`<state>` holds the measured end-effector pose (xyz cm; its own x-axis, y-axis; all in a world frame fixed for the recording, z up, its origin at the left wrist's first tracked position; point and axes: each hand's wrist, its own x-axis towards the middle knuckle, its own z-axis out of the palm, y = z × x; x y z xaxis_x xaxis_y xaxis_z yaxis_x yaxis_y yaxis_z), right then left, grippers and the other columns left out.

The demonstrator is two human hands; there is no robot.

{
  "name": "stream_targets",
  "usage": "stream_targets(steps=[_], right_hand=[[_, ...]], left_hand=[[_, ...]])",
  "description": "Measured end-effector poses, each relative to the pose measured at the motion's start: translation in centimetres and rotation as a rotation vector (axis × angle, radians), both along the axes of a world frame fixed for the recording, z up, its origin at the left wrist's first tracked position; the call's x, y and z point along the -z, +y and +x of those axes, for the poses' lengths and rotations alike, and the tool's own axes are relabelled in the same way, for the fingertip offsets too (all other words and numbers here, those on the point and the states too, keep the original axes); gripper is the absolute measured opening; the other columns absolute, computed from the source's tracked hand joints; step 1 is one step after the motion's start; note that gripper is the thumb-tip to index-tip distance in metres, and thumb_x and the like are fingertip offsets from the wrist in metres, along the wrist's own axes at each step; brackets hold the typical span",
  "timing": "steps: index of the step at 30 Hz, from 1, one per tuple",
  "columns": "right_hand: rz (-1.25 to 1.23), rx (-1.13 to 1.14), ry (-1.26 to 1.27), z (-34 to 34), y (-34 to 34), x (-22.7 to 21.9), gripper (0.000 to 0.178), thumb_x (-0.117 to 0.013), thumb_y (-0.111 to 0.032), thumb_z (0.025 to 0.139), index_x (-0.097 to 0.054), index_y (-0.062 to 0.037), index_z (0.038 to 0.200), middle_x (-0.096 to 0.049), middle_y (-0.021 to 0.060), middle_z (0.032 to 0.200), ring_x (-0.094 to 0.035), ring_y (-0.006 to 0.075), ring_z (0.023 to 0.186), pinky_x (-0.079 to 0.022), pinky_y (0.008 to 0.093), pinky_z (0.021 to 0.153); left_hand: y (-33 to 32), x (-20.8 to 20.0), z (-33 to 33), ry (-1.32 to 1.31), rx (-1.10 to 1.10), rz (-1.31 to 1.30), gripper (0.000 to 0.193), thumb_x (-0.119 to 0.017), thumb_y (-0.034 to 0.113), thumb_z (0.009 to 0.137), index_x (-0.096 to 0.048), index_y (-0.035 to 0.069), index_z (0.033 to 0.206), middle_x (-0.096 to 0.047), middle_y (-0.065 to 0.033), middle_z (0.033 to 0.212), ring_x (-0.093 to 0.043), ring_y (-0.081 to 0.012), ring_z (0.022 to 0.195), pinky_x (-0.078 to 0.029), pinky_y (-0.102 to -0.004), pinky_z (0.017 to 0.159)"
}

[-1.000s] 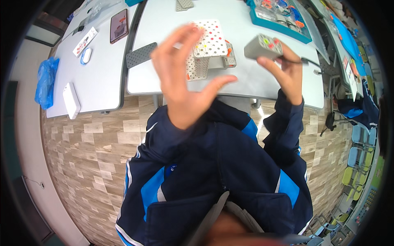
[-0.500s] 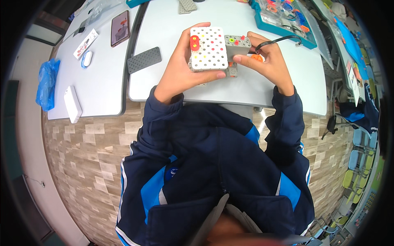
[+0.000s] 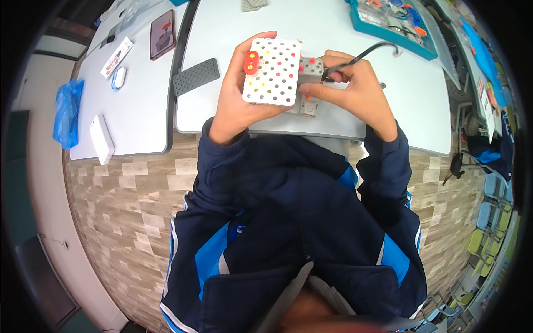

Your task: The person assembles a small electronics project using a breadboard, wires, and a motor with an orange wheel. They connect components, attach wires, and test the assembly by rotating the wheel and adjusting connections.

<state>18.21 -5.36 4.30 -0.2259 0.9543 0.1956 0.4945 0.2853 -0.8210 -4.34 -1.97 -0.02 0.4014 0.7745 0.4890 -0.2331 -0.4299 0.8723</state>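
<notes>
Above the table's near part, my left hand [image 3: 233, 97] is closed around the left side of a white perforated building plate [image 3: 273, 72]. Red and yellow pegs dot the plate, and a red connector piece [image 3: 251, 62] sits at its left edge. My right hand [image 3: 358, 91] grips a grey motor block [image 3: 310, 71] with red pegs, against the plate's right side. From the block a black cable [image 3: 363, 54] arches to the right. Below it shows a smaller grey block [image 3: 308, 109] with an orange peg. The undersides of these parts are hidden.
A dark grey perforated plate [image 3: 196, 76] lies left of my hands. A teal parts box [image 3: 397, 28] stands at the far right. On the left table are a phone [image 3: 162, 34], a white box-shaped object [image 3: 102, 140] and a blue plastic bag [image 3: 68, 114].
The plate has shifted slightly left and lower, tilting a little. The motor block has turned and come closer to the plate, and my right hand has moved left with it.
</notes>
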Motion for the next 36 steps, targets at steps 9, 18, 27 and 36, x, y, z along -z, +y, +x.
stream_targets(steps=[9,18,27,36], right_hand=[[0.182,-0.024,0.032,-1.2,-0.7,1.6,0.034,-0.090,-0.023,0.072,-0.072,-0.0013,0.091,-0.052,0.0051,0.075,-0.050,0.0172,0.068,-0.041,0.0316,0.060],[0.237,0.008,-0.066,-1.3,-1.2,2.1,0.037,-0.092,-0.023,0.071,-0.073,-0.0013,0.093,-0.058,0.0067,0.079,-0.056,0.0205,0.075,-0.043,0.0335,0.063],[0.255,-0.056,0.085,-1.7,0.1,3.9,0.042,-0.092,-0.025,0.071,-0.075,0.0003,0.100,-0.058,0.0093,0.084,-0.057,0.0249,0.081,-0.049,0.0381,0.078],[0.262,-0.116,0.158,0.9,-1.3,3.5,0.044,-0.075,-0.013,0.082,-0.071,-0.0068,0.125,-0.048,0.0055,0.089,-0.050,0.0190,0.081,-0.044,0.0311,0.078]], left_hand=[[-0.5,0.5,-0.5,-0.071,0.028,-0.097,0.107,-0.095,0.008,0.061,-0.038,0.004,0.152,-0.056,-0.0132,0.139,-0.054,-0.0208,0.131,-0.045,-0.0362,0.109],[-1.9,2.2,-3.0,-0.283,-0.298,-0.283,0.046,-0.071,0.017,0.099,-0.055,-0.003,0.138,-0.066,-0.0149,0.118,-0.062,-0.0225,0.112,-0.046,-0.0368,0.102],[0.0,0.3,-3.4,0.372,-0.339,0.241,0.025,-0.081,0.003,0.076,-0.074,-0.006,0.099,-0.072,-0.0105,0.095,-0.066,-0.0161,0.082,-0.052,-0.0275,0.077],[0.8,0.3,-3.4,0.390,-0.258,0.231,0.038,-0.087,0.006,0.073,-0.076,-0.004,0.108,-0.075,-0.0152,0.115,-0.073,-0.0199,0.099,-0.056,-0.0306,0.087]])
